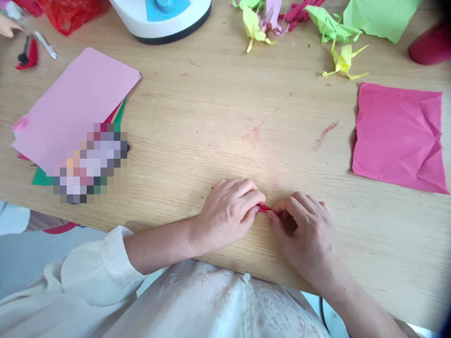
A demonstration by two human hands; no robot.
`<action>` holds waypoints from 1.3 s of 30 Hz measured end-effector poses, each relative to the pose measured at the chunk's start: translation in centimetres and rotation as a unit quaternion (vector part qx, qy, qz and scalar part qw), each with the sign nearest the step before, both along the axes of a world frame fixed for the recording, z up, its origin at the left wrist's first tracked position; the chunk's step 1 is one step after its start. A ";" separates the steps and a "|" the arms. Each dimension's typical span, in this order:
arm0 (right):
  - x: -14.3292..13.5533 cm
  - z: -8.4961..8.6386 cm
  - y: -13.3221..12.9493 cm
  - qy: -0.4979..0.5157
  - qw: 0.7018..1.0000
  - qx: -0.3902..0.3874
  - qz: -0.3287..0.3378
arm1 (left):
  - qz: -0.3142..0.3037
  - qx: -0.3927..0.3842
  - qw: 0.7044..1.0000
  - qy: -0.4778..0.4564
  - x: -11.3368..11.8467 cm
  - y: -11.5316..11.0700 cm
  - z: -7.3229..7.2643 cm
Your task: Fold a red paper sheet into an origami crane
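Observation:
Near the front edge of the table, my left hand (230, 213) and my right hand (305, 232) pinch a narrow folded piece of red paper (263, 208) between them. Only a short stretch of it shows in the gap; the rest is hidden under my left hand, apart from a tiny red tip past its far side. The fingertips and thumb of each hand are closed on the paper. A creased pink paper square (398, 136) lies flat to the right of my hands.
Pink paper sheets (81, 98) are stacked at the left, a blurred-out object on their near corner. Folded paper cranes, among them a yellow crane (345, 61), stand at the back right. A white-and-blue device (165, 19) and a red plastic bag (70, 14) are at the back.

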State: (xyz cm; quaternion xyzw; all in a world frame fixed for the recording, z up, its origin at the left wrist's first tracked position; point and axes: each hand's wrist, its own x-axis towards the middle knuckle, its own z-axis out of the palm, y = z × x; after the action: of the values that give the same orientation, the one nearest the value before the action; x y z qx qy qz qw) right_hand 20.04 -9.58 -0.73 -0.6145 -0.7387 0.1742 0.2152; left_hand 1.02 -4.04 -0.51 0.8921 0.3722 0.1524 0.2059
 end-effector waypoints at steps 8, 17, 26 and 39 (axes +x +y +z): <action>-0.1 0.0 -0.1 -0.011 1.000 0.002 0.001 | 0.002 -0.004 1.000 0.001 0.1 -0.1 0.0; 0.2 0.1 -0.6 -0.012 1.000 0.018 -0.005 | -0.002 -0.006 1.000 -0.002 0.0 0.1 0.1; 0.6 -0.1 -4.4 -0.027 0.997 0.064 0.040 | 0.002 -0.010 1.000 -0.009 0.0 0.1 -0.1; -0.5 -1.0 -5.2 -0.135 0.984 0.098 0.065 | 0.002 -0.010 1.000 -0.030 -0.1 0.1 -0.5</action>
State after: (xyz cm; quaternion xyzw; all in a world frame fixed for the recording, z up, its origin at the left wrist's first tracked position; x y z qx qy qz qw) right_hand 19.50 -14.79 -1.70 -0.5594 -0.8127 0.0300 0.1604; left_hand 0.94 -3.98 -0.98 0.8843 0.3692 0.1754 0.2258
